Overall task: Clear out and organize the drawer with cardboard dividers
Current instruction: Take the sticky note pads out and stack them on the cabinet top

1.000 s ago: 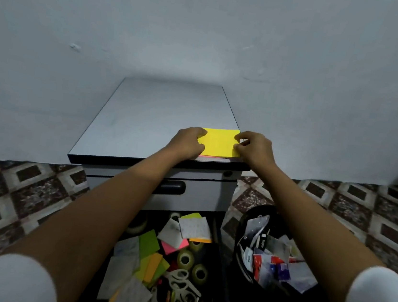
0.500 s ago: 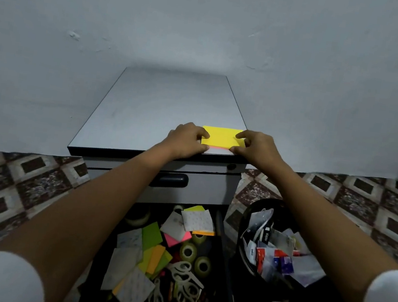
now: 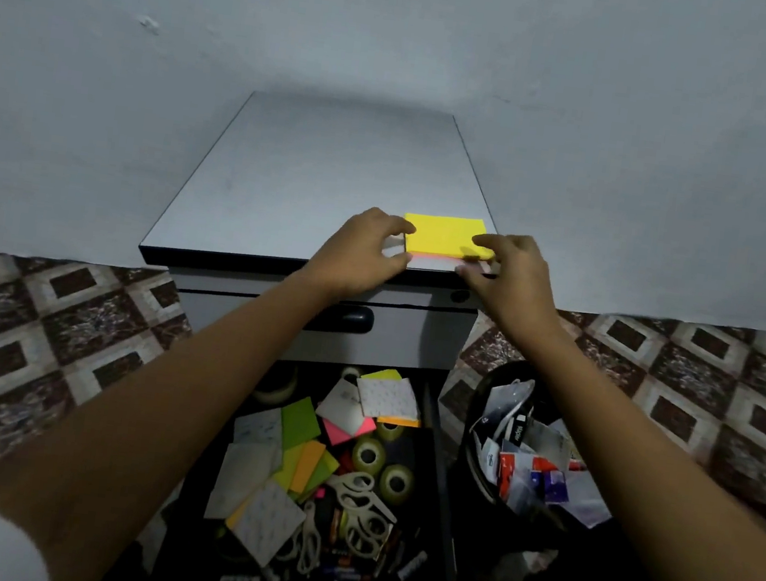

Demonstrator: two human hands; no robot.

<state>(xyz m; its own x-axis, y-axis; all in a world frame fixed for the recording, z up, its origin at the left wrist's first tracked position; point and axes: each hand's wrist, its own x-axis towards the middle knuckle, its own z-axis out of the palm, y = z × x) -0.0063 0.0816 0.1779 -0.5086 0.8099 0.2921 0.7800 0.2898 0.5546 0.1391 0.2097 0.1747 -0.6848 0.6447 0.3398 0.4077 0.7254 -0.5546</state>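
- Head view: a person's two hands meet at a yellow pad (image 3: 448, 235) that lies flat on the cabinet top (image 3: 316, 185), at its front right corner, with thin pink and white layers showing under the yellow.
- Left hand (image 3: 362, 249) is curled, its forefinger and thumb bracketing the pad's left edge in a pinch.
- Right hand (image 3: 508, 276) is curled too, forefinger over the pad's right side and thumb at the front edge. A shadow under the forefinger suggests it is lifted, and whether this hand grips cannot be told.
- Likely handling: the pad is light paper, stiff as a block but loose between layers, so the sheets may slide or fan apart. A hold on two opposite edges, squeezing the layers together, looks safest.
- Edges: the pad sits just beside the top's front and right lips. A nudge forward could tip it into the open drawer (image 3: 441, 490) below, and a nudge right toward the bin (image 3: 483, 399).
- Room: bare surface stretches left and back to the wall.
- Below, the drawer is crowded with loose notes, tape rolls (image 3: 370, 455) and scissors (image 3: 360, 500), and no dividers are visible in it.
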